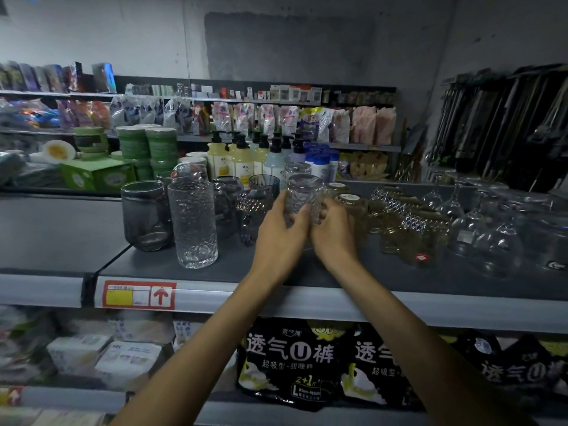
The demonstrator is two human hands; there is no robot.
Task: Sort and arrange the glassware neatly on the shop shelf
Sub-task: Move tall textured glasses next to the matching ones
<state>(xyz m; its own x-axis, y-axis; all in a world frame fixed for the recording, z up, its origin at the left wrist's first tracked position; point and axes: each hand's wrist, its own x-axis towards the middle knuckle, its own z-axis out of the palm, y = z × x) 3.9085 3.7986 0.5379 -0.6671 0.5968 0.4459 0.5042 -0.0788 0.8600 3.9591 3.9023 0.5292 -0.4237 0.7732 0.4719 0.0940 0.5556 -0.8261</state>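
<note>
Hands: left hand (281, 238) and right hand (330, 232) together grip a clear tumbler (302, 196), fingers curled round its lower half.
Tumbler: dimpled, cylindrical, upright over the grey shelf (276, 269); its base is hidden by the fingers.
Left of the hands: a tall rippled glass (193, 222) beside a smoky round jar (144, 215).
Right of the hands: amber diamond-cut glasses (408, 229), then clear stemmed glasses (491, 238).
Below the left wrist: a red-and-yellow tag (139, 294) on the shelf edge.

Bare left hand (278, 238) and right hand (333, 238) on 2 bare forearms (215, 327).
</note>
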